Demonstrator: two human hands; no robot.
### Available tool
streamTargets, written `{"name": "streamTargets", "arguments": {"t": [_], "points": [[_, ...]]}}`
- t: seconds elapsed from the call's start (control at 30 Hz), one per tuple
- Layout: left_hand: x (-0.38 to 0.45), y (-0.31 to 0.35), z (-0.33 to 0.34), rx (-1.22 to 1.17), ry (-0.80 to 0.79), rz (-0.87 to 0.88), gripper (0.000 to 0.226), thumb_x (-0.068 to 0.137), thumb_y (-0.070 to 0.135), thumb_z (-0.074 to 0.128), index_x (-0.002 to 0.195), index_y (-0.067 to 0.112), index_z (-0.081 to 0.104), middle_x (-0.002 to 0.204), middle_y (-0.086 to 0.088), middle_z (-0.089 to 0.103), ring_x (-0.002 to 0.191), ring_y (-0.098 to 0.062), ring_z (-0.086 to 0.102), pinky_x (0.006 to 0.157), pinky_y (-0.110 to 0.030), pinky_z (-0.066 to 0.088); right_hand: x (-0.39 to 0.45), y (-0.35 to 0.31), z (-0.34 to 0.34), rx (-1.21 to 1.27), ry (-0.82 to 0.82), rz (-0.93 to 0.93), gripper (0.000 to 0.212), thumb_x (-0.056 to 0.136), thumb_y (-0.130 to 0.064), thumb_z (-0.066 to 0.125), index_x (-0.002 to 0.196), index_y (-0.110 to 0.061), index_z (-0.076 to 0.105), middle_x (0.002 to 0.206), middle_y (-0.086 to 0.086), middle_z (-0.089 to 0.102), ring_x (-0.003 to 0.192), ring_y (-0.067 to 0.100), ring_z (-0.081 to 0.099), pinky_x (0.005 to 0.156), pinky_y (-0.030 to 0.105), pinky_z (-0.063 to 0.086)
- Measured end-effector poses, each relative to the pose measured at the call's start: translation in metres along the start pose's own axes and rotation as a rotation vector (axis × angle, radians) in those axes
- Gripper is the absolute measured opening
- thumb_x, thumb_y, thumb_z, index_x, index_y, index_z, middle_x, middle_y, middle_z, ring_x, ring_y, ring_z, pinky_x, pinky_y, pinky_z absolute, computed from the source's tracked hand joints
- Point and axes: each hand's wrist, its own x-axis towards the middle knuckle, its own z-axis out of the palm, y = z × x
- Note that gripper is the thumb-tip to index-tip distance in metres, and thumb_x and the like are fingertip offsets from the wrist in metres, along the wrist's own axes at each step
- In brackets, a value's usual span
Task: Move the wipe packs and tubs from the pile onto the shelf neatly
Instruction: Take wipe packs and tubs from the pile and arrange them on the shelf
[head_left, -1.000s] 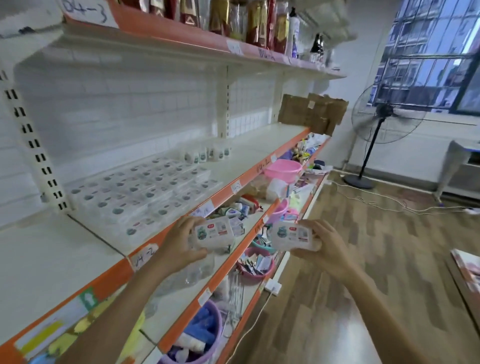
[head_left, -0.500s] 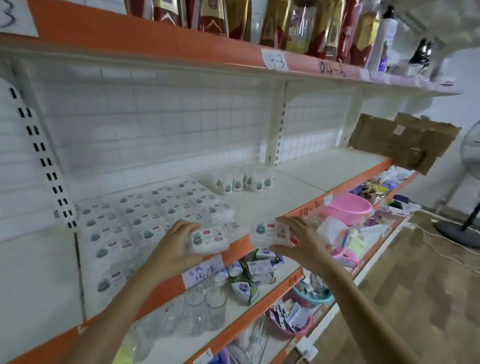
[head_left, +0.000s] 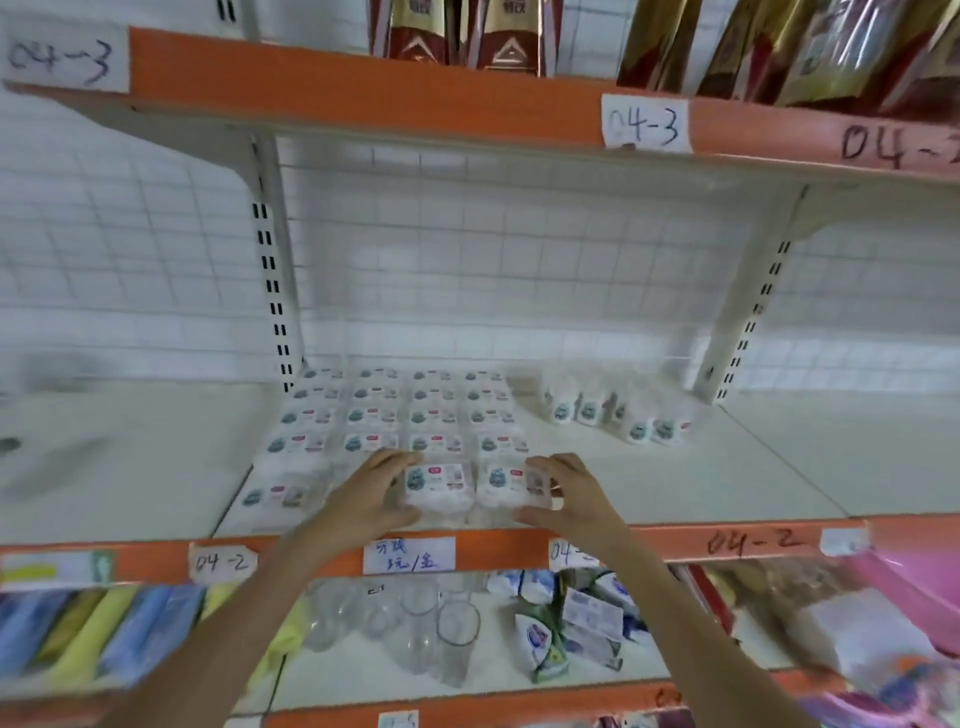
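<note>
2 wipe packs sit side by side at the front edge of the shelf (head_left: 727, 483), closing the front row of the grid of packs (head_left: 395, 415) that runs back toward the rear wall. The left hand (head_left: 363, 499) cups the left pack (head_left: 435, 486) from its outer left side, fingers curled over the far end and thumb at the near end — it looks like a light hold, though the blur leaves the firmness of the grip unclear. The right hand (head_left: 574, 499) mirrors it on the right pack (head_left: 511, 486), fingers bent round the pack's right end.

Each pack's long axis runs left-right, parallel to the shelf's front edge, and each lies inward from its own hand, the 2 touching in the middle. My guess: squaring them up with the columns behind is what remains — a small push back. The tubs (head_left: 613, 415) stand toward the rear right, apart from the grid.
</note>
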Motion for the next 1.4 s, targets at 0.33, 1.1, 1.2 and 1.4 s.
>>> {"name": "streamTargets", "arguments": {"t": [0.33,1.1,1.2,1.4], "points": [[-0.019,0.020,0.020,-0.125,0.246,-0.247,0.058,0.082,0.019,0.067,0.135,0.014,0.044,0.122,-0.003,0.045,0.112,-0.014,0.046,0.090,-0.016,0.032,0.012,0.011,0.017,0.159,-0.058,-0.016,0.065,0.076,-0.024,0.075,0.130,-0.017,0.041,0.131,0.004,0.048,0.113,0.013,0.047,0.085,0.013,0.032],[-0.011,0.015,0.029,0.001,0.363,-0.169,0.053,0.084,0.023,0.065,0.130,0.001,0.049,0.137,-0.010,0.046,0.131,-0.018,0.039,0.102,-0.014,0.023,0.009,0.010,0.035,-0.095,0.018,-0.086,0.110,0.068,-0.089,0.010,0.145,-0.011,0.025,0.151,0.018,0.019,0.139,0.036,0.018,0.110,0.044,0.027],[-0.010,0.012,0.025,0.018,0.343,-0.167,0.051,0.083,0.026,0.067,0.126,0.000,0.053,0.130,-0.010,0.052,0.125,-0.020,0.045,0.099,-0.017,0.029,0.006,0.013,0.036,-0.140,0.089,-0.130,0.088,0.083,-0.072,0.029,0.129,0.000,0.048,0.127,0.015,0.032,0.104,0.045,0.052,0.090,0.051,0.048],[-0.012,0.012,0.018,0.016,0.320,-0.155,0.056,0.081,0.031,0.069,0.128,0.008,0.051,0.126,-0.009,0.053,0.114,-0.020,0.052,0.093,-0.023,0.038,-0.006,-0.003,0.026,-0.144,-0.015,-0.044,0.075,0.086,-0.044,0.058,0.145,-0.017,0.020,0.138,0.012,0.018,0.124,0.033,0.032,0.105,0.046,0.036]]}}
